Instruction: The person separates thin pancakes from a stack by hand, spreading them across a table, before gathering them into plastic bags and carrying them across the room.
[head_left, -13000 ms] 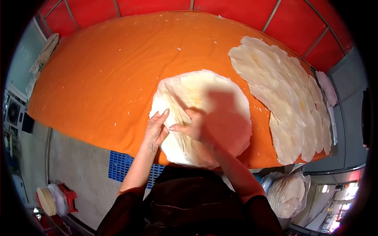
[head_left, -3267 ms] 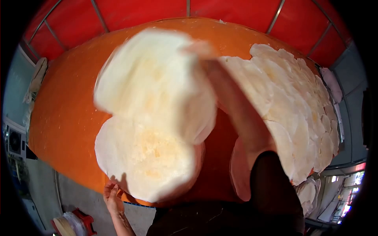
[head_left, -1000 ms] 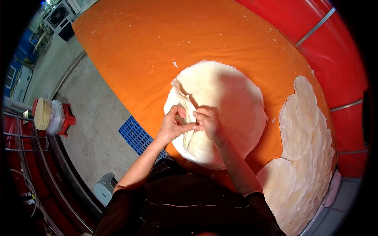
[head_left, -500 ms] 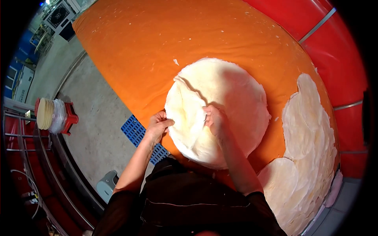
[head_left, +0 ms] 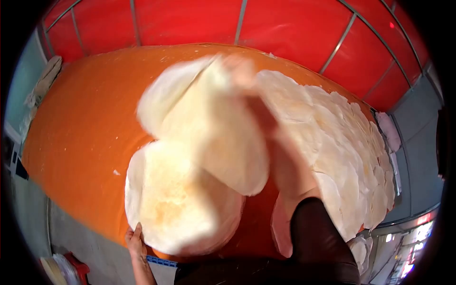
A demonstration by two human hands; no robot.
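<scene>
A stack of thin round flatbreads (head_left: 166,204), pale with light brown patches, lies near the table's front edge. My left hand (head_left: 136,241) is closed at its lower left rim, thumb on top; the other fingers are partly hidden. Above the far side of the stack, my right hand (head_left: 240,71) pinches the upper end of a lifted flatbread (head_left: 204,114). That sheet hangs in a loose fold, and both it and the hand are smeared by motion. To the right, a broad layer of overlapping flatbreads (head_left: 327,133) covers the table.
An orange cloth (head_left: 90,137) covers the table. Red panels (head_left: 190,23) with metal bars stand along its far side. A blue plastic grate (head_left: 161,261) shows by the front edge. At the lower left are a red stool (head_left: 78,266) and another stack of round sheets (head_left: 51,270).
My right hand has lifted a flatbread off the stack and moved it away from me. My left hand stays at the stack's left rim. The view has swung right.
</scene>
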